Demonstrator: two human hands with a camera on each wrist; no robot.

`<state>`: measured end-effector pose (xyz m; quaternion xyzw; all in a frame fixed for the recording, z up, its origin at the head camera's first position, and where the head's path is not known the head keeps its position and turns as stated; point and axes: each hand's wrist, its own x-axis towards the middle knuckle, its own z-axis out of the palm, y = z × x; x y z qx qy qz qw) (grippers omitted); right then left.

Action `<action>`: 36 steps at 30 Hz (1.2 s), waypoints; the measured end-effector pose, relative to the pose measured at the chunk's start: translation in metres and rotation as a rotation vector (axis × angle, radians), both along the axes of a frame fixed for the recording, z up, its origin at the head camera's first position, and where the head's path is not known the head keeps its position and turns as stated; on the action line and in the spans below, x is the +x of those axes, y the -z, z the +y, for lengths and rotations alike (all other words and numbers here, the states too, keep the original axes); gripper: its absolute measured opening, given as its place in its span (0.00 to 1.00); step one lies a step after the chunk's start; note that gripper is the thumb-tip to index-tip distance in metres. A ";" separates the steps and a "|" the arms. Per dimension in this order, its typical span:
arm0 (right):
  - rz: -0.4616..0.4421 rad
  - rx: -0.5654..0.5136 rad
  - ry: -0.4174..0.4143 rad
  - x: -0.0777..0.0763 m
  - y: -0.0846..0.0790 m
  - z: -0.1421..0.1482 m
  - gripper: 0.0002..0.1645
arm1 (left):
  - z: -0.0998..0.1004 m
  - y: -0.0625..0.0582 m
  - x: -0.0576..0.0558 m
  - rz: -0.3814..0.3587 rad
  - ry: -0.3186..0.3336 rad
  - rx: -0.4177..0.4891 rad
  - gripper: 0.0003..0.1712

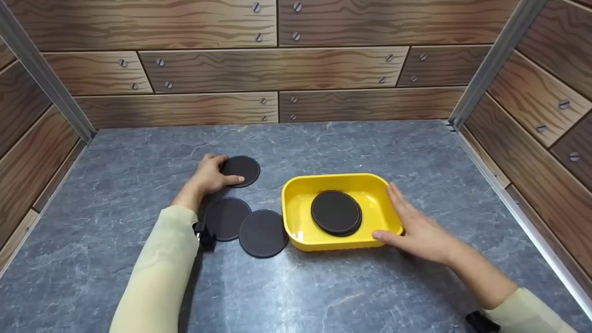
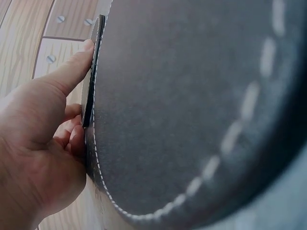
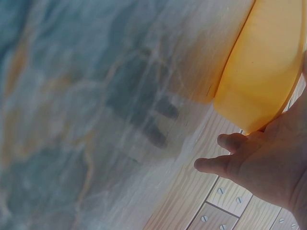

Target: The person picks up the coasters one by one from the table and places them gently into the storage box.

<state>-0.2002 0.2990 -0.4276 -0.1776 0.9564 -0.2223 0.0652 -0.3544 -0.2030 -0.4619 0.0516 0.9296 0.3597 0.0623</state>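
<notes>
In the head view my left hand (image 1: 212, 174) pinches the edge of a round dark coaster (image 1: 245, 171) with white stitching, the thumb lying over its top. The left wrist view also shows the thumb against this coaster (image 2: 91, 76), seen edge-on. Nearer me, two more coasters lie flat, one (image 1: 225, 218) by the left wrist and another (image 1: 262, 234) beside the yellow tray (image 1: 296, 203). Stacked coasters (image 1: 336, 212) sit inside the tray. My right hand (image 1: 423, 233) rests against the tray's right end, fingers fairly straight along it and thumb at the front rim.
The grey marbled tabletop (image 1: 347, 286) carries everything. Wood-patterned walls (image 1: 208, 69) stand at the back and both sides, with metal posts (image 1: 490, 64) at the corners. A dark wrist strap (image 1: 203, 236) sits at the left cuff.
</notes>
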 end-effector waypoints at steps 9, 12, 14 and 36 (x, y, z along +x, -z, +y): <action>-0.005 0.003 0.006 0.001 0.000 -0.001 0.69 | 0.001 -0.002 -0.002 0.007 0.009 -0.042 0.52; -0.005 0.001 0.004 0.001 0.001 -0.001 0.69 | 0.001 -0.004 -0.002 0.005 0.010 -0.051 0.51; -0.004 -0.003 0.003 0.001 0.001 -0.001 0.69 | 0.002 -0.004 -0.001 0.008 0.011 -0.056 0.50; -0.007 -0.017 0.007 0.000 0.002 0.000 0.69 | 0.009 -0.022 0.023 0.226 -0.041 -0.022 0.46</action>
